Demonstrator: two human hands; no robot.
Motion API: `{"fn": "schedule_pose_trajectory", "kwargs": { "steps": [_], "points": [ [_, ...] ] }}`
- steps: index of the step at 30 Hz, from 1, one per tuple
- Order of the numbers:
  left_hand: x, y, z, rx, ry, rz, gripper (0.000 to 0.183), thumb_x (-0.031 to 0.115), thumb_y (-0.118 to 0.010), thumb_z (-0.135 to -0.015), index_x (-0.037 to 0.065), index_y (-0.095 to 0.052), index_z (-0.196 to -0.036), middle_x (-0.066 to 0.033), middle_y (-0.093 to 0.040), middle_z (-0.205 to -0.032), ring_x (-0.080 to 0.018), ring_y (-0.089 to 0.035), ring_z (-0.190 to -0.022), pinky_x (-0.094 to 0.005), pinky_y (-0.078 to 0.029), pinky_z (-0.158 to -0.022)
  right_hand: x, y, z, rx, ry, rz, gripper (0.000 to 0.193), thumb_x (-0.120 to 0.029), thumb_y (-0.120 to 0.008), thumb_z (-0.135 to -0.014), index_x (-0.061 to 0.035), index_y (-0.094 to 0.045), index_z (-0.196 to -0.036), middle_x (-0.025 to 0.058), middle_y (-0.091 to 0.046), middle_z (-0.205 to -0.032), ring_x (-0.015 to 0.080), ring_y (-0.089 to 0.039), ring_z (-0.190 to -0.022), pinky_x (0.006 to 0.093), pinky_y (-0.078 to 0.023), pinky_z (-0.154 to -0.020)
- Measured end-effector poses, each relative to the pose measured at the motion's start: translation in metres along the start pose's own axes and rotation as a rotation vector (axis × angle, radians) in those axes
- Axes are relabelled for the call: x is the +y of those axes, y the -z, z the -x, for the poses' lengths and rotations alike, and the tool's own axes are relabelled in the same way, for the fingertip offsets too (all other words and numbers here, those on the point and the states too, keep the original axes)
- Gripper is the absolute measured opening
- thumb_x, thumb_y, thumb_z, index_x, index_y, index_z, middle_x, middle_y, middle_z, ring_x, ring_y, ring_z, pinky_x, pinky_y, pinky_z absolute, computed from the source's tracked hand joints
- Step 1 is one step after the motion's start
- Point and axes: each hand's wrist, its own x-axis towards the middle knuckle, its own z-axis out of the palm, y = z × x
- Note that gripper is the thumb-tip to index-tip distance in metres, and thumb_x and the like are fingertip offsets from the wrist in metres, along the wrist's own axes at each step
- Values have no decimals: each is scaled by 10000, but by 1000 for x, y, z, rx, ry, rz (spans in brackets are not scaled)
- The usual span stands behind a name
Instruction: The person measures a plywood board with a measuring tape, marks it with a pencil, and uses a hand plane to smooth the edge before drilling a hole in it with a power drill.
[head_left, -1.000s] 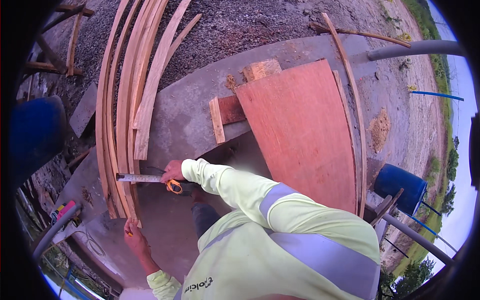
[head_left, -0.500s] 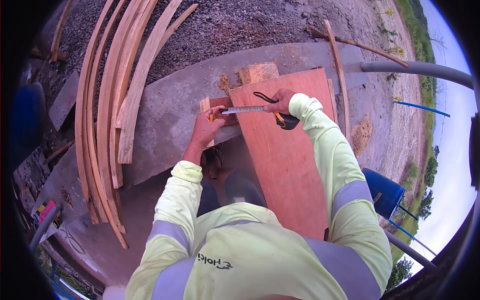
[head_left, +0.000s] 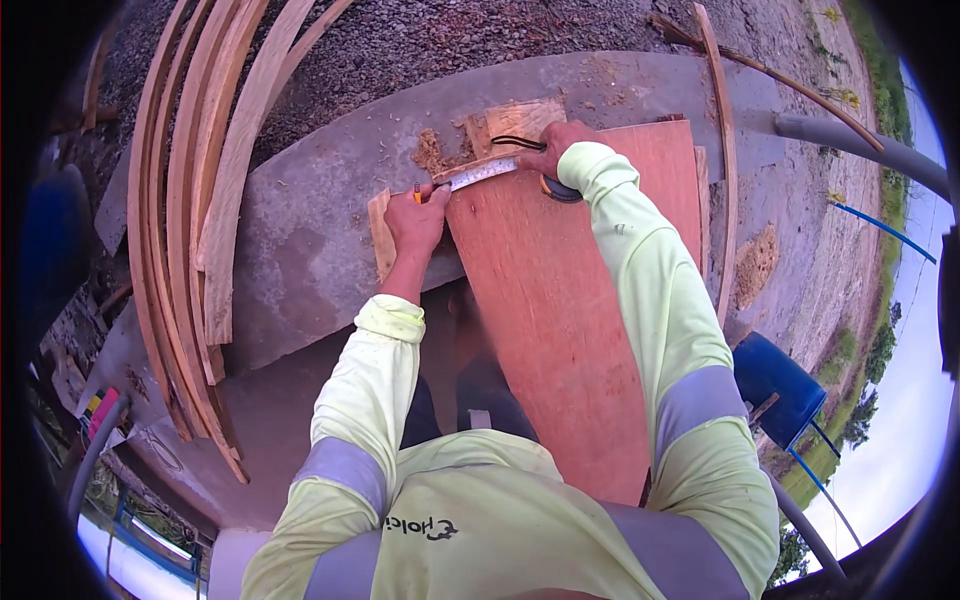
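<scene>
Tape at eleven o'clock: my black-and-orange tape measure with its pale metal blade (head_left: pixel 483 176) spans the far end of the flat reddish plywood panel (head_left: pixel 560 290).
My left hand (head_left: pixel 415 222) pinches the blade's end beside a slim orange stick (head_left: pixel 417 194); my right hand (head_left: pixel 560 148), at two o'clock from it, wraps the case. Best kept taut and straight.

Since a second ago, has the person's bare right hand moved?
Yes: the right hand went rightward, from beside the long pale wooden strips to the far edge of the reddish plywood board.
</scene>
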Motion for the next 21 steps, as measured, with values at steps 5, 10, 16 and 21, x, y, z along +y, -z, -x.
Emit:
{"fn": "schedule_pose_trajectory", "kwargs": {
  "steps": [5,10,16,21],
  "points": [
    [16,17,8,-64,16,-82,393,294,-734,-776,-11,-676,-1016,-94,-702,-812,-186,-669,-740,-317,-511,-731,5,0,-8,-7,-79,24,582,-528,-692,-731,-24,-697,-1022,246,-662,-1033,398,-637,-983,434,-499,-896],
    [24,70,25,58,-208,-176,444,313,-641,-870,-23,-574,-1151,-106,-686,-888,-193,-667,-760,-321,-512,-758,5,2,-10,-55,-125,5,632,-541,-731,-693,-13,-687,-1038,224,-661,-1075,377,-633,-1019,426,-500,-906],
    [56,129,39,-954,303,1311,443,390,-443,-1003,-9,-580,-1139,-73,-638,-814,-175,-615,-686,-274,-481,-659,-1,6,-15,-98,-192,8,649,-535,-749,-690,-26,-673,-1084,190,-659,-1116,349,-638,-1033,414,-504,-906],
    [75,74,29,-318,-216,564,532,486,-426,-986,6,-618,-1112,-2,-570,-712,-91,-521,-529,-214,-418,-487,-2,8,-26,-191,-254,35,619,-534,-752,-693,-47,-683,-1068,150,-672,-1107,323,-649,-1018,408,-508,-894]
  ]
}}
